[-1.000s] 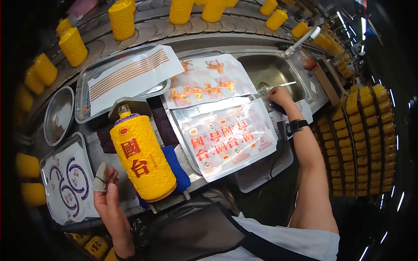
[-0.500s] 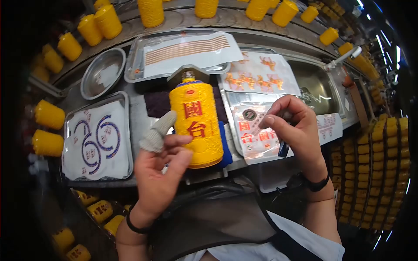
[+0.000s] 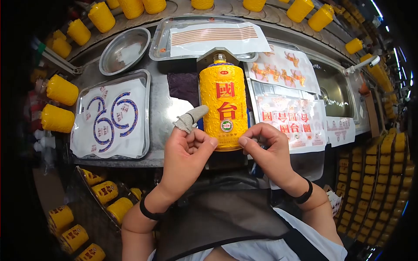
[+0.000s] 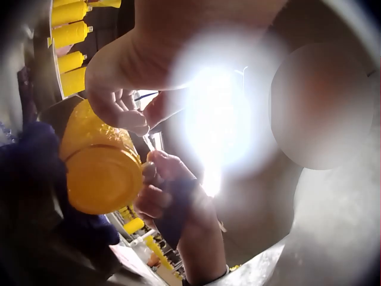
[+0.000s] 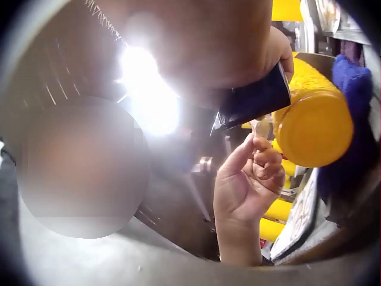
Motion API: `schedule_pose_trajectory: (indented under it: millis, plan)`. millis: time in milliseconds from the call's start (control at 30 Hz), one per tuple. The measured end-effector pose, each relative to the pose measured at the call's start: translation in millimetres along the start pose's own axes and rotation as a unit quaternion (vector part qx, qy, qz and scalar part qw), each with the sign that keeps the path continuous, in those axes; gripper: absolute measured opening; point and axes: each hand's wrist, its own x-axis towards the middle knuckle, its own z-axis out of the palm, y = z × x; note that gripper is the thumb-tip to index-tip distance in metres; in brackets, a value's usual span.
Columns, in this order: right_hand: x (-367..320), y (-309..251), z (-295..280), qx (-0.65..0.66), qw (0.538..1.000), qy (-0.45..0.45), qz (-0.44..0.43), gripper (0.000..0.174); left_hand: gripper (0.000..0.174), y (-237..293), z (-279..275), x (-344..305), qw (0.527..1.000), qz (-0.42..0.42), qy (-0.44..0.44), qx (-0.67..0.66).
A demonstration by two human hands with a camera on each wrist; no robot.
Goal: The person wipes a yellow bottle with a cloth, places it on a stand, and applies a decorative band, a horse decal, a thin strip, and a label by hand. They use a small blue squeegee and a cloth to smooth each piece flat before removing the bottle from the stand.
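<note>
A yellow textured bottle [image 3: 223, 95] with red characters and a bare glass neck lies on a stand, its base towards me. Over its lower front is a clear decal [image 3: 226, 125] with a round green emblem and small print. My left hand [image 3: 187, 152], a cloth finger cot [image 3: 191, 118] on its index finger, pinches the decal's left side by the bottle's base. My right hand [image 3: 272, 152] pinches the right side. The right wrist view shows the decal edge [image 5: 260, 127] between both hands' fingertips. A dark blue flat piece [image 5: 256, 100] is tucked in my right hand.
Left is a tray [image 3: 147, 108] of blue curved decals; behind it, a metal bowl [image 3: 104, 65]. Sheets of red-character decals [image 3: 291, 122] and gold figures [image 3: 283, 69] lie right, before a sink [image 3: 331, 89]. A blue cloth [image 5: 351, 77] lies under the bottle. Yellow bottles [image 3: 102, 17] line the conveyor.
My right hand has come from beside the sink, across the decal sheets, to the bottle with the decal. My left hand has moved to the decal's other side. The head view has shifted.
</note>
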Motion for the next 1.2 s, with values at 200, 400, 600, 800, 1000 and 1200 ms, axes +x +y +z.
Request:
schedule_pose_trajectory:
  millis: [200,400,600,800,1000,1200]
  plan:
    - [3,3,-2,-0.002,1.000,-0.003,0.021,0.012,0.056,-6,1,4,1.000,0.011,0.020,-0.008]
    - [5,7,-3,-0.020,1.000,-0.003,0.012,0.011,0.063,-6,0,2,1.000,-0.005,0.016,0.022]
    - [5,10,-7,0.059,0.996,-0.002,0.060,0.016,0.063,-13,-10,4,0.998,0.019,0.025,0.048]
    - [11,16,-15,0.107,0.989,-0.001,0.100,0.028,0.069,-23,-10,15,0.998,0.065,0.004,0.014]
    - [13,27,-7,0.057,0.998,-0.008,0.020,0.036,0.078,-27,1,15,0.997,0.077,-0.023,-0.005]
    - [13,30,-8,0.047,0.999,-0.010,0.010,0.037,0.079,-30,-2,16,0.996,0.080,-0.028,0.001]
